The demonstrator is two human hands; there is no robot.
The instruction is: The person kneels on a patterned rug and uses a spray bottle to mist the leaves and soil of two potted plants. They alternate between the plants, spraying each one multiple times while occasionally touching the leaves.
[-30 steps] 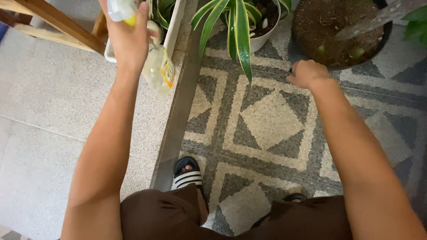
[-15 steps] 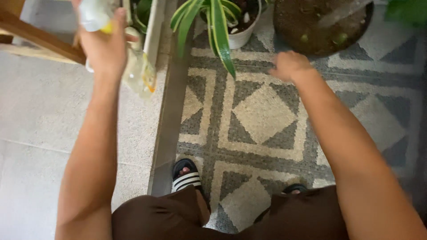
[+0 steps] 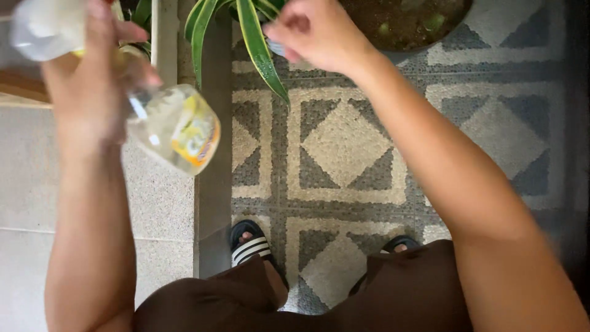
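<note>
A pebble-mosaic floor point(image 3: 344, 147) in grey and cream diamonds fills the right, meeting plain speckled tile point(image 3: 24, 184) at a dark metal strip point(image 3: 212, 184) running toward 12 o'clock. At about 10 o'clock in the view, the left hand point(image 3: 86, 92) is wrapped around the neck of a clear plastic spray bottle point(image 3: 175, 126), its white trigger head point(image 3: 43, 27) above the fist and its round body hanging toward 4 o'clock from the hand. The bottle looks part-filled with clear liquid, so probably moderately light, with stiff but squeezable walls and a smooth skin that could slip when wet; the narrow neck under the trigger seems the surest hold (the yellow label offers little grip). At 12 o'clock the right hand point(image 3: 313, 34) is loosely curled, fingers together, beside the striped green leaves point(image 3: 258, 49) of a potted plant; whether it pinches anything I cannot tell. A dark pot of soil point(image 3: 405, 21) sits at 1 o'clock. Striped sandals point(image 3: 252, 246) show at 6 o'clock
</note>
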